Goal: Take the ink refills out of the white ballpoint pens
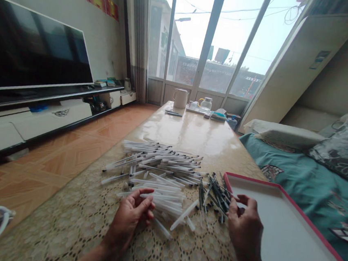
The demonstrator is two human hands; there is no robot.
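A heap of clear plastic pen barrels lies on the lace-covered table. Beside it on the right is a smaller pile of dark pen refills. My left hand rests at the near edge of the barrel heap, fingers curled around a clear barrel. My right hand hovers at the refill pile, thumb and fingers pinched together at its edge; what they pinch is too small to name. A loose clear barrel lies between the hands.
A white tray with a red rim lies at the right. At the table's far end stand a white jug, a glass pot and small items. A TV is on the left, a teal-covered sofa on the right.
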